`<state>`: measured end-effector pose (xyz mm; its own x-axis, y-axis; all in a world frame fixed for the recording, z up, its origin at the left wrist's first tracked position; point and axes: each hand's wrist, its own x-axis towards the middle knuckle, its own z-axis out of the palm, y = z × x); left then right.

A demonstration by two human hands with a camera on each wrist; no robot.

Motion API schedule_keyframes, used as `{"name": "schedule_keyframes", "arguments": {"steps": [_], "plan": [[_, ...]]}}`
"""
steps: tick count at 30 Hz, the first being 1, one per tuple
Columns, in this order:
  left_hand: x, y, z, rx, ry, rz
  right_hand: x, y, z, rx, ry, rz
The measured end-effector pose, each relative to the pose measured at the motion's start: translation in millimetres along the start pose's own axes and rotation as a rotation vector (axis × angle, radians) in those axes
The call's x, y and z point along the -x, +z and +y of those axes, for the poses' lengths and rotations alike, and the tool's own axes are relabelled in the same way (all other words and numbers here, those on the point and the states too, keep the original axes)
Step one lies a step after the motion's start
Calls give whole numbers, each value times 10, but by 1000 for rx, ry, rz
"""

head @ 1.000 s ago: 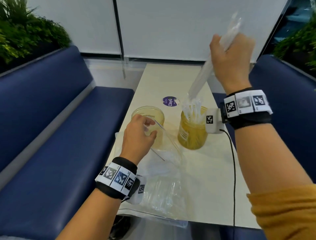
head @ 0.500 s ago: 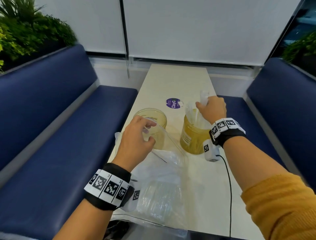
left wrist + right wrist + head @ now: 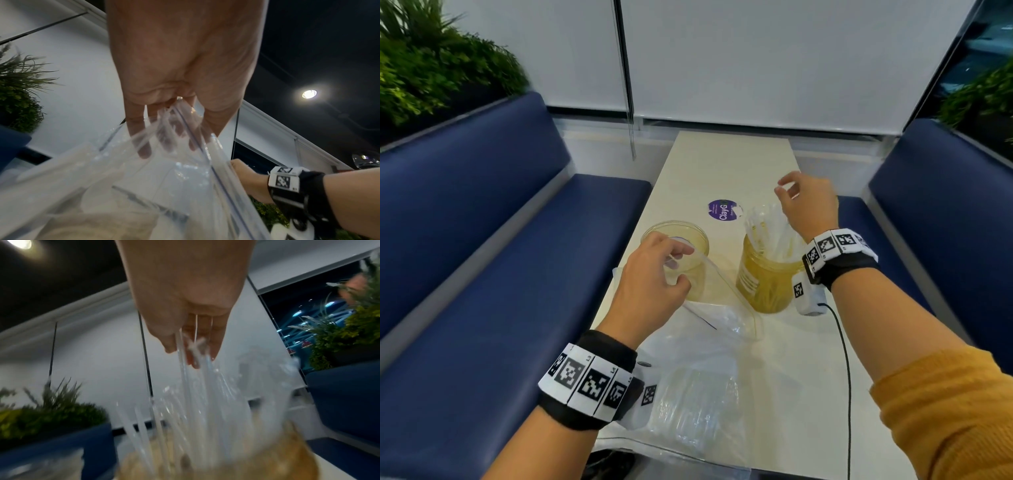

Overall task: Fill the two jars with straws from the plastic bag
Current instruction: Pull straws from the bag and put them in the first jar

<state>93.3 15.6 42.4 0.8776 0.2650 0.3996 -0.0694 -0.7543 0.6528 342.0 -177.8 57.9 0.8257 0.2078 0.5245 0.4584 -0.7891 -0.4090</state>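
Note:
Two yellow-tinted clear jars stand mid-table. The left jar (image 3: 677, 240) looks empty. The right jar (image 3: 766, 279) holds several clear wrapped straws (image 3: 767, 228) standing upright. My right hand (image 3: 789, 188) hovers just above and behind those straws, fingers relaxed, gripping nothing; in the right wrist view its fingertips (image 3: 195, 352) hang at the straw tops (image 3: 195, 402). My left hand (image 3: 681, 267) pinches the open rim of the clear plastic bag (image 3: 705, 394), which lies toward me with more straws inside. The left wrist view shows the fingers (image 3: 164, 139) behind the bag's zip edge (image 3: 144, 178).
A round purple sticker (image 3: 722, 210) lies on the table (image 3: 722, 164) behind the jars. Blue benches (image 3: 482, 274) flank the narrow table on both sides. A black cable (image 3: 844, 359) runs from my right wrist toward me. The bag overhangs the table's near edge.
My right hand came down from high up with a bundle of straws, put them in the right jar and let go. The left hand kept hold of the bag.

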Motion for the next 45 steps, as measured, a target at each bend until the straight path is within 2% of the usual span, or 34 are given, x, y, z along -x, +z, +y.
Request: {"name": "schedule_keyframes", "arguments": {"steps": [3,5,7,10,12,14,16,17,19,21,23,29,33,40,45], "plan": [[-10,-17,9,2,4,-16,177,160,71,242,-33,-211],[-6,-36,24,7,-1,-55,268,199,97,328,-55,-290],[3,-48,37,4,-19,-119,293,145,42,342,-97,-223],[6,-41,53,-4,-43,-211,339,-130,-314,188,-205,-40],[1,-26,70,-17,-52,-244,460,-352,-654,54,-293,-75],[-1,-10,76,-13,-63,-261,651,-496,-933,-107,-343,-298],[0,19,66,3,-66,-267,909,-475,-1102,-183,-287,-654],[3,35,55,13,-62,-267,1040,-392,-1128,-138,-298,-779],[10,67,29,39,-53,-263,1280,-156,-1106,75,-391,-869],[31,74,26,52,-47,-262,1473,52,-1031,327,-468,-857],[50,68,22,50,-48,-264,1599,188,-951,442,-526,-810],[156,110,-8,71,-35,-256,1786,321,-845,417,-528,-710],[264,167,-62,100,-8,-241,1849,308,-789,267,-432,-667],[452,273,-96,97,87,-230,1922,26,-838,-148,-232,-478],[479,328,-78,-96,91,-224,1899,-166,-910,-276,-211,-373]]}}
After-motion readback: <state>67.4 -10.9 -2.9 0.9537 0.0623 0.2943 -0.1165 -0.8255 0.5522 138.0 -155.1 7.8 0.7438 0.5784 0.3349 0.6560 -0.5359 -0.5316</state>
